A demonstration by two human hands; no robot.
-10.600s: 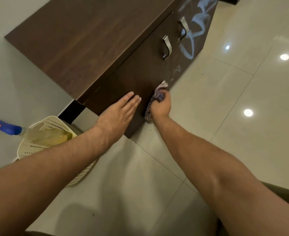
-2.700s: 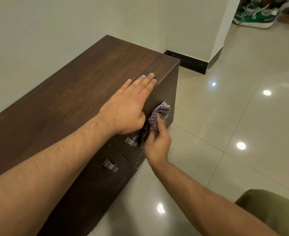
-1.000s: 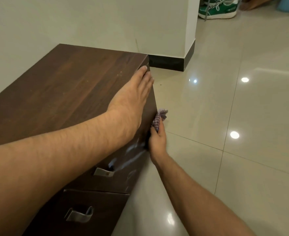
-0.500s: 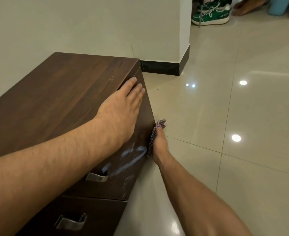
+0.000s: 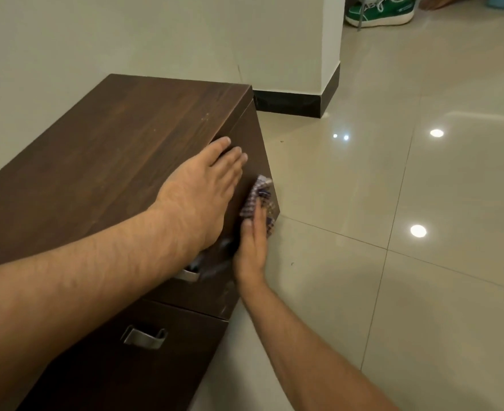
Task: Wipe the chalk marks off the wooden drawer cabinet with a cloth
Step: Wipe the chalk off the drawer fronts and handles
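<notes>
The dark wooden drawer cabinet [image 5: 102,161] stands against the wall, seen from above. My left hand [image 5: 203,191] lies flat on its top front edge, fingers over the edge. My right hand [image 5: 252,247] presses a checked cloth [image 5: 258,200] against the far drawer front near its right corner. Faint smeared chalk marks [image 5: 215,262] show on that drawer front just left of my right hand, above a metal handle [image 5: 187,274]. A second handle [image 5: 144,338] sits on the nearer drawer.
Glossy beige floor tiles [image 5: 393,232] spread to the right of the cabinet. A wall corner with black skirting [image 5: 292,103] stands behind the cabinet. A green sneaker [image 5: 378,10] lies at the far top edge.
My right hand has slid the cloth up and along the drawer front toward its right corner. The chalk smear looks fainter and is more covered. My left hand stays on the top edge.
</notes>
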